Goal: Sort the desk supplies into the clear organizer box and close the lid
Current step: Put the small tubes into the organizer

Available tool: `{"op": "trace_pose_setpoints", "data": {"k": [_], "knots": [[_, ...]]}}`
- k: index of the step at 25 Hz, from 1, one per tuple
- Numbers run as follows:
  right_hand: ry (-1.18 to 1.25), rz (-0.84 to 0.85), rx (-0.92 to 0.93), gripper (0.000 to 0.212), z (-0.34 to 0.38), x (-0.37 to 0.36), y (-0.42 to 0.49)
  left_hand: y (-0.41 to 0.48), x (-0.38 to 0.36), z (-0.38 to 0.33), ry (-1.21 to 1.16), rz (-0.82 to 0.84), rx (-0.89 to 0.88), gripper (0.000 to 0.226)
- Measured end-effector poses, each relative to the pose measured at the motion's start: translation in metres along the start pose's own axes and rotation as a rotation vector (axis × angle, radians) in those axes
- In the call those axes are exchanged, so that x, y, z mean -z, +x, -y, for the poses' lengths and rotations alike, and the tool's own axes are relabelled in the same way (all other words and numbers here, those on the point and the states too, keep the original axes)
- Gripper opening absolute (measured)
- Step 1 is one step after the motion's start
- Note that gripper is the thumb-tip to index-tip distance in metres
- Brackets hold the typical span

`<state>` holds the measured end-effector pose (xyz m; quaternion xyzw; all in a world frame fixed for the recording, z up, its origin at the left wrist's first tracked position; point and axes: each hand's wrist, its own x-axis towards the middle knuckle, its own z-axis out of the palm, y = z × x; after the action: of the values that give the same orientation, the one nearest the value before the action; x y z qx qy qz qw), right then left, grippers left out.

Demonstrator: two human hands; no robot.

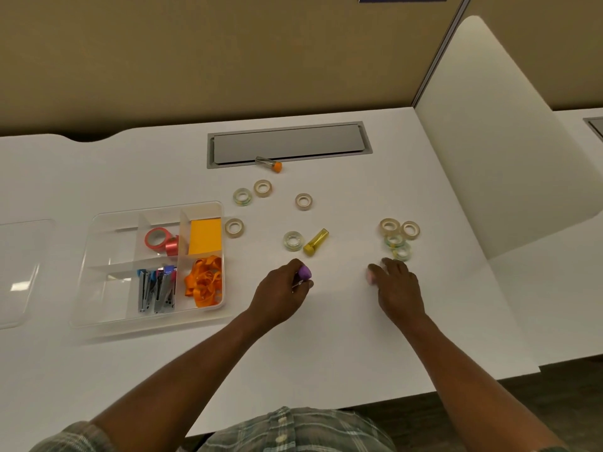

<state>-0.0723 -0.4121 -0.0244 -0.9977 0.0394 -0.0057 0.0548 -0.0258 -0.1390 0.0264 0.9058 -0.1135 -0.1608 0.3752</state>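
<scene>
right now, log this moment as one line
left hand: grips purple-capped tube | right hand: over pinkish thing, grip unclear | organizer box: open | loose: clear tape rolls, yellow tube, orange-capped tube

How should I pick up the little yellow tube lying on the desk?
Pinch the yellow tube across the middle of its body, coming straight down from above. It lies flat on its side and slanted, so both long sides are free for a thumb and a finger. A clear tape roll sits close beside its cap end on the left, so keep your fingers off that end.
</scene>
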Motion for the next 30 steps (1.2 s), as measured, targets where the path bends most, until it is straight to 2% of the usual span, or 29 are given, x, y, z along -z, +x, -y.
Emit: {"op": "trace_pose_setpoints", "data": {"k": [3, 6, 9, 11, 14, 16, 19, 21, 26, 30], "knots": [[-0.007, -0.08, -0.03, 0.016, 0.004, 0.001, 0.005, -0.005, 0.008, 0.006, -0.081, 0.003, 0.084, 0.01], [0.123, -0.09, -0.109, 0.02, 0.024, 0.003, 0.012, -0.012, 0.022, 0.014, -0.214, -0.021, 0.197, 0.017], [0.629, 0.029, -0.24, 0.026, 0.071, 0.014, 0.017, -0.023, 0.044, 0.025, -0.476, -0.069, 0.345, 0.034], [0.977, 0.128, -0.391, 0.025, 0.113, 0.023, 0.02, -0.032, 0.061, 0.037, -0.635, -0.106, 0.426, 0.043], [1.424, 0.29, -0.518, 0.024, 0.185, 0.035, 0.027, -0.042, 0.092, 0.062, -0.823, -0.181, 0.504, 0.037], [1.565, 0.412, -0.512, 0.025, 0.233, 0.043, 0.033, -0.051, 0.115, 0.083, -0.897, -0.232, 0.543, 0.029], [1.636, 0.582, -0.482, 0.029, 0.299, 0.047, 0.041, -0.067, 0.147, 0.118, -0.908, -0.341, 0.603, 0.029], [1.619, 0.659, -0.463, 0.029, 0.345, 0.045, 0.044, -0.075, 0.169, 0.144, -0.833, -0.443, 0.644, 0.027], [1.425, 0.683, -0.354, 0.03, 0.447, 0.034, 0.05, -0.093, 0.215, 0.203, -0.511, -0.576, 0.591, 0.023], [1.281, 0.711, -0.313, 0.032, 0.497, 0.021, 0.051, -0.092, 0.229, 0.23, -0.329, -0.549, 0.561, 0.029]]}}
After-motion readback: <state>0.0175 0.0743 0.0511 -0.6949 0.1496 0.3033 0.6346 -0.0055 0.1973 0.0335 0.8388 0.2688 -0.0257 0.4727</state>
